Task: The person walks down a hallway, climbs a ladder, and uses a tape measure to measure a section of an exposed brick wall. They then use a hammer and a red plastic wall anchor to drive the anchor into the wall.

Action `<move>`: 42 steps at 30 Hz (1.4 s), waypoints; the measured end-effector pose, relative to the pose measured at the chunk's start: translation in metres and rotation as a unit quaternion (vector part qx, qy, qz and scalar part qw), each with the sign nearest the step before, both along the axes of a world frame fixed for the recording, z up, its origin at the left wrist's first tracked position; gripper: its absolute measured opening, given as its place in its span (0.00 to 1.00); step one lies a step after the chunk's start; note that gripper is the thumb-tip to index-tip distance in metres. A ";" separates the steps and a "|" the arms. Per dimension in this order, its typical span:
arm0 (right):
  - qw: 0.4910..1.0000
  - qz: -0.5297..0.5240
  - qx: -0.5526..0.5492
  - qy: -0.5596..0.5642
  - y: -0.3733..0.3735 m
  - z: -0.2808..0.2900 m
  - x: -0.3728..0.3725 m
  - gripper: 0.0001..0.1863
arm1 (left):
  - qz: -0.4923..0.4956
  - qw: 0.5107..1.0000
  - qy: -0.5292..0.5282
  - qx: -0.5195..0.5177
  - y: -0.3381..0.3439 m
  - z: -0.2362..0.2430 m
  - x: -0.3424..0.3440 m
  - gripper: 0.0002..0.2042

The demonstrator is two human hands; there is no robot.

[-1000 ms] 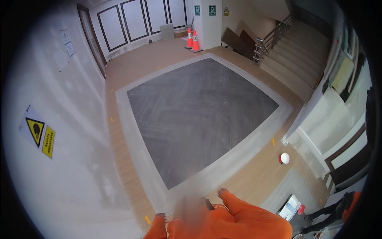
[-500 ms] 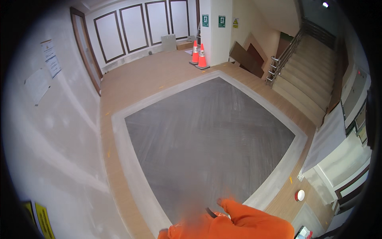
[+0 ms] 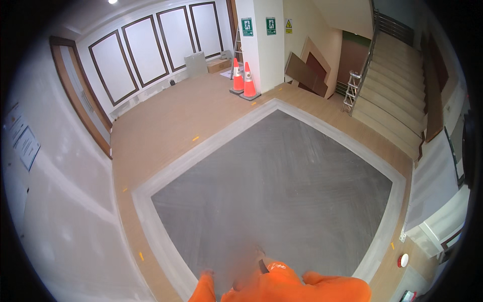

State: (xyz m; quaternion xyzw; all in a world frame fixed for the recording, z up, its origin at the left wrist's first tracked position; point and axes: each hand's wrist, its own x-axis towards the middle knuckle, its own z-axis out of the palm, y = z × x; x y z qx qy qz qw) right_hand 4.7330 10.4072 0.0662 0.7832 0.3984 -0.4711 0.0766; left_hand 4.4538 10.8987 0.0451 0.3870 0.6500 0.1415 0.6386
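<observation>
Both arms wear orange sleeves and come in at the lower edge. A small part of my left hand (image 3: 207, 273) shows past the cuff of the left sleeve (image 3: 203, 289). My right hand (image 3: 306, 276) is mostly hidden by the right sleeve (image 3: 337, 289). The fingers of neither hand can be made out, and nothing held is visible. Beneath and ahead of both hands lies a dark grey floor panel (image 3: 271, 186) with a light grey border (image 3: 201, 156). Between the arms is orange clothing with a short dark strip (image 3: 263, 267), partly blurred.
Two orange traffic cones (image 3: 248, 83) stand by a white pillar (image 3: 270, 55). Stairs (image 3: 385, 90) with a metal railing (image 3: 353, 88) rise at the right. Boards (image 3: 307, 74) lean beside them. A plastered wall (image 3: 75, 201) runs along the left. A red-and-white round object (image 3: 403, 260) lies at the lower right.
The view has shifted, so the far wall and stairs show more. My right arm has drawn lower and back, and my left sleeve and hand have come further into view.
</observation>
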 end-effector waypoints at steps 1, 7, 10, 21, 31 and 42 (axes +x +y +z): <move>0.996 -0.057 0.027 -0.071 0.071 0.003 0.035 0.18 | 0.012 1.000 0.014 -0.025 0.019 -0.006 0.002 0.10; 0.918 -0.290 0.264 -0.053 0.480 0.029 0.293 0.25 | -0.149 0.976 0.101 -0.121 0.104 0.032 0.080 0.14; 0.902 -0.284 0.326 0.020 0.669 0.068 0.377 0.19 | -0.117 0.978 0.112 -0.134 0.174 0.021 0.108 0.15; 0.970 -0.232 0.062 0.037 0.812 -0.021 0.497 0.18 | -0.393 0.890 0.198 0.123 0.641 0.005 0.380 0.17; 0.979 -0.156 -0.114 0.069 0.978 0.000 0.671 0.21 | -0.161 0.984 0.033 0.065 1.036 0.018 0.753 0.11; 0.872 -0.339 0.347 -0.058 1.578 -0.003 1.141 0.17 | -0.049 0.988 0.119 -0.090 1.236 0.019 0.903 0.17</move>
